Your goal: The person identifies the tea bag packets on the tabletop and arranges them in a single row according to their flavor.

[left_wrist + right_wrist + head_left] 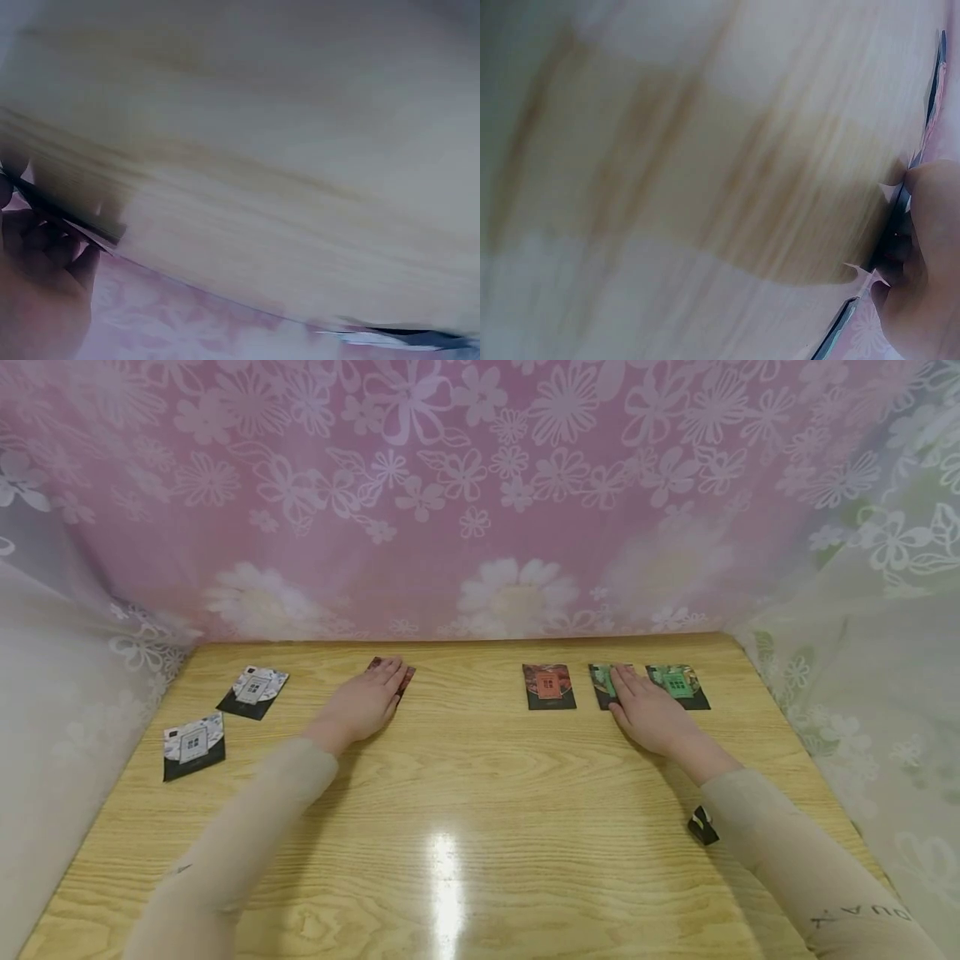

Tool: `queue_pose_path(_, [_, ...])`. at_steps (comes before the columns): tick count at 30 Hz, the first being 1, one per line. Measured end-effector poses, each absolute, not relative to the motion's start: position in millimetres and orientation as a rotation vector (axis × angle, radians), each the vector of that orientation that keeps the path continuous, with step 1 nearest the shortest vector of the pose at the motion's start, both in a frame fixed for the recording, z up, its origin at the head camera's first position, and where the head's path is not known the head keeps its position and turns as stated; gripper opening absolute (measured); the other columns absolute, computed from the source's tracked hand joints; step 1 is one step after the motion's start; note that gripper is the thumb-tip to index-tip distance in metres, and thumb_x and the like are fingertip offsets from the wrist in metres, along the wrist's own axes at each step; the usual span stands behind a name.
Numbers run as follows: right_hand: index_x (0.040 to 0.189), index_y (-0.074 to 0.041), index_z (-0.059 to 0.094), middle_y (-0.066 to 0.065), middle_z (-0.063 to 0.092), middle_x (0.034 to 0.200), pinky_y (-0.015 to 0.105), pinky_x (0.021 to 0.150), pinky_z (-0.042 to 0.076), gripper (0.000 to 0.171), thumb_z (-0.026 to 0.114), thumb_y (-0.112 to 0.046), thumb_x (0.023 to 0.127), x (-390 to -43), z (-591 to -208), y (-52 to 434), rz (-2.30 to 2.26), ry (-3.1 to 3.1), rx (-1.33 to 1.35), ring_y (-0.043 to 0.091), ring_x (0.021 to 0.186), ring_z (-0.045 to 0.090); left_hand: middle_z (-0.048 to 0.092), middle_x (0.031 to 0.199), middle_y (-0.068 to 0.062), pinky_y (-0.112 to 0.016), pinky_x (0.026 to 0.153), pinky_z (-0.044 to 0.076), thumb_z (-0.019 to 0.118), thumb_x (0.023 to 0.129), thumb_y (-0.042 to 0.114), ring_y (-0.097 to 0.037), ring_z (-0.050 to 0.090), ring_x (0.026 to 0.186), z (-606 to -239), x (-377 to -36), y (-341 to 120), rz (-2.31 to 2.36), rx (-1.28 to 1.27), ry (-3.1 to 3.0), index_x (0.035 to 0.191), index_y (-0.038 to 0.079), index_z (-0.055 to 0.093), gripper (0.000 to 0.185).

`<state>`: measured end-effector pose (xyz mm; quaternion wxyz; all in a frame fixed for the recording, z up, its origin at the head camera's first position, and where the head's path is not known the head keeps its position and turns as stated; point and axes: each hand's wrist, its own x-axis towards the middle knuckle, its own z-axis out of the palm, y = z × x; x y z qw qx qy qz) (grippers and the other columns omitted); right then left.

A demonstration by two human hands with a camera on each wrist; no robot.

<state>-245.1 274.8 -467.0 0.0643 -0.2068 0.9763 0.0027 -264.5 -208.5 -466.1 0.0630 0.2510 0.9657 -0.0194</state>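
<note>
My left hand (365,699) lies over a dark red packet (406,683) near the back of the table, its fingers stretched out and covering most of it. In the left wrist view, the fingers (52,244) touch that packet's dark edge. My right hand (648,714) rests on a green-and-black packet (602,685), fingers extended, hiding its right part. A second green packet (678,687) lies just to the right of that hand. To the left of it is an orange-red packet (550,686), face up. The right wrist view shows the right hand (930,255) against a packet's edge.
Two white-and-black packets lie at the left, one farther back (253,692) and one nearer (194,746). A small black-and-white item (702,825) sits beside the right sleeve. The wooden table (465,777) is bordered by flowered curtains (450,527) behind and at both sides.
</note>
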Motion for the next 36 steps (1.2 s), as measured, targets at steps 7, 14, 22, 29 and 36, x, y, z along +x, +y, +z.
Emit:
queue_pose_path(7, [0.165, 0.012, 0.019, 0.034, 0.019, 0.172, 0.063, 0.133, 0.021, 0.066, 0.041, -0.028, 0.116, -244.8, -466.6, 274.4, 0.007, 2.943, -0.628, 0.050, 0.161, 0.021, 0.023, 0.176, -0.017, -0.046, 0.137, 0.022, 0.035, 0.117, 0.027, -0.032, 0.022, 0.165, -460.9, -265.0, -172.0, -0.101, 0.775, 2.898, 0.168, 0.001, 0.023, 0.060])
queue_pose_path(14, [0.165, 0.012, 0.019, 0.034, 0.019, 0.172, 0.063, 0.133, 0.021, 0.066, 0.041, -0.027, 0.116, -245.2, -467.2, 274.1, -0.004, 2.945, -0.621, 0.050, 0.161, 0.021, 0.023, 0.177, -0.017, -0.043, 0.137, 0.022, 0.033, 0.117, 0.028, -0.030, 0.022, 0.166, -460.0, -267.5, -138.4, -0.166, 0.817, 2.881, 0.169, 0.001, 0.022, 0.059])
queue_pose_path(22, [0.164, 0.013, 0.020, 0.035, 0.020, 0.171, 0.064, 0.133, 0.022, 0.066, 0.042, -0.026, 0.116, -245.5, -466.8, 274.4, -0.005, 2.955, -0.635, 0.050, 0.160, 0.023, 0.022, 0.177, -0.018, -0.041, 0.138, 0.020, 0.028, 0.116, 0.028, -0.029, 0.021, 0.166, -462.2, -269.3, -99.0, -0.252, 0.822, 2.870, 0.169, 0.000, 0.020, 0.060])
queue_pose_path(29, [0.164, 0.013, 0.020, 0.035, 0.020, 0.171, 0.063, 0.133, 0.022, 0.066, 0.042, -0.027, 0.116, -245.4, -466.2, 274.8, 0.005, 2.952, -0.639, 0.051, 0.160, 0.023, 0.024, 0.176, -0.017, -0.042, 0.137, 0.022, 0.028, 0.118, 0.030, -0.029, 0.024, 0.165, -464.0, -269.6, -73.3, -0.268, 0.822, 2.893, 0.169, 0.002, 0.022, 0.059])
queue_pose_path(36, [0.164, 0.013, 0.020, 0.034, 0.021, 0.171, 0.062, 0.133, 0.023, 0.066, 0.042, -0.026, 0.116, -245.4, -466.0, 274.4, 0.010, 2.951, -0.636, 0.050, 0.160, 0.023, 0.025, 0.176, -0.017, -0.044, 0.137, 0.021, 0.032, 0.117, 0.033, -0.030, 0.025, 0.165, -464.0, -270.7, -67.1, -0.298, 0.807, 2.916, 0.169, 0.001, 0.024, 0.060])
